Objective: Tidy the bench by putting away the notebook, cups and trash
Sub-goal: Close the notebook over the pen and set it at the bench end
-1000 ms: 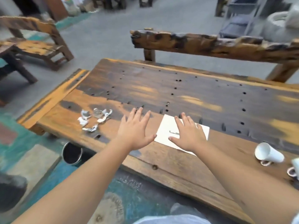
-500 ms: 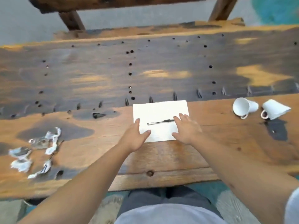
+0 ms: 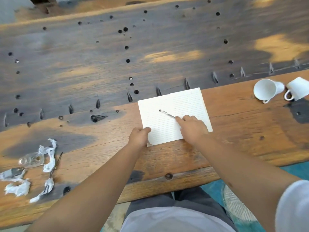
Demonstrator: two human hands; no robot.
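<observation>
An open lined notebook (image 3: pixel 189 104) lies on the wooden bench (image 3: pixel 100 64) straight in front of me. A pen (image 3: pixel 166 113) rests diagonally across its pages. My left hand (image 3: pixel 138 138) pinches the notebook's near left corner, thumb on top. My right hand (image 3: pixel 192 129) rests on the right page, fingertips closed on the pen's near end. Two white cups (image 3: pixel 265 89) (image 3: pixel 299 88) lie on their sides at the far right, apart from my hands. Torn white paper and a clear wrapper, the trash (image 3: pixel 48 154), are scattered at the near left.
The bench top is dark, worn wood with many drilled holes (image 3: pixel 127 60) and notches. Its near edge runs just above my lap (image 3: pixel 167 206). A teal floor (image 3: pixel 217 186) shows below the edge on the right.
The view has closed in on the bench. My left hand went from lying flat to gripping the notebook's corner. My right hand reached the pen, which turned from level to diagonal.
</observation>
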